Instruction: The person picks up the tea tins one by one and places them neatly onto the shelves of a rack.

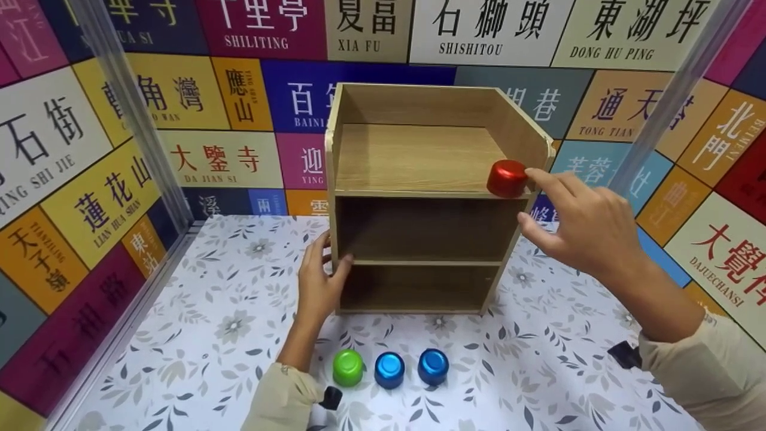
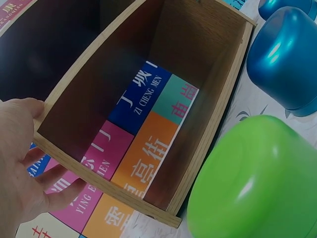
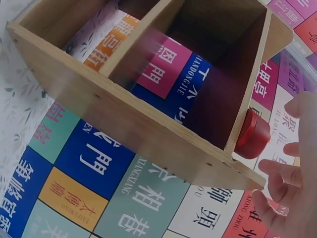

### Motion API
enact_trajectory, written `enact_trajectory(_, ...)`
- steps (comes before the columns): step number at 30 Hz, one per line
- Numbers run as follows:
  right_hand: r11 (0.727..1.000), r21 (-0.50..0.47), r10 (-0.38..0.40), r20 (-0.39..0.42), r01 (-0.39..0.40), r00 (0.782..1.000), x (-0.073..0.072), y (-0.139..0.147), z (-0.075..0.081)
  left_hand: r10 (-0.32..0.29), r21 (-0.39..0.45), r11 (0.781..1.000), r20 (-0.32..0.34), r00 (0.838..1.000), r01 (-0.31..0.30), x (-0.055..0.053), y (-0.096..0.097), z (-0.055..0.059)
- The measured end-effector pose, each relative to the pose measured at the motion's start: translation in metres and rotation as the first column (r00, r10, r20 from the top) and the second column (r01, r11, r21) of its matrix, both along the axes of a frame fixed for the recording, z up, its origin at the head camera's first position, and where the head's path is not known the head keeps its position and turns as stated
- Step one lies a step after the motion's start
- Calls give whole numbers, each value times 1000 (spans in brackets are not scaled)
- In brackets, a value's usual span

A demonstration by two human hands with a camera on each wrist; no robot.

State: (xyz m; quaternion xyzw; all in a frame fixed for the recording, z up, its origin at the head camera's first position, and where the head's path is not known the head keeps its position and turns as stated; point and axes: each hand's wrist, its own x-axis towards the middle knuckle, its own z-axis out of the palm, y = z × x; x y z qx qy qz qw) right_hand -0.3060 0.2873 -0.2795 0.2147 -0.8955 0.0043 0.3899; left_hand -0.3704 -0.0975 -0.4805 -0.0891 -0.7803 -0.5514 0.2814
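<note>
A small wooden shelf unit [image 1: 419, 262] stands on the table with two open compartments below its top shelf. My left hand [image 1: 320, 275] grips its left side panel, thumb at the front edge and fingers around the outside, as the left wrist view [image 2: 29, 163] also shows. On the top shelf, at the front right corner, sits a shiny red cup [image 1: 507, 179], bottom up. Beside it is my right hand [image 1: 589, 224], index fingertip right at the cup's side in the head view. In the right wrist view, its loosely bent fingers stand apart from the red cup [image 3: 253, 134].
In front of the shelf, a green cup [image 1: 347, 367] and two blue cups [image 1: 389, 370] [image 1: 433, 366] stand bottom up in a row on the floral tablecloth [image 1: 233, 323]. Panels [image 1: 227, 149] with printed place names enclose the table at the back and sides.
</note>
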Motion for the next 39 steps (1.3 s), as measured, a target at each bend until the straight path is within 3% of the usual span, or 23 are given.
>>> enact_trajectory(13,998,-15,62,-7,-62,998,7,-7,-29,8,-15,1000,-11,1000,-8,1,-2,2)
enact_trajectory(23,992,-17,127,42,-126,991,12,-15,-69,-5,2,1000,8,1000,5,1,-2,1)
enact_trajectory(31,992,-21,122,123,-121,985,19,-20,-97,-25,22,999,27,999,24,1,-1,1)
enact_trajectory(39,984,-56,176,122,-170,977,17,-24,-121,-20,24,1000,29,999,19,1,-4,3)
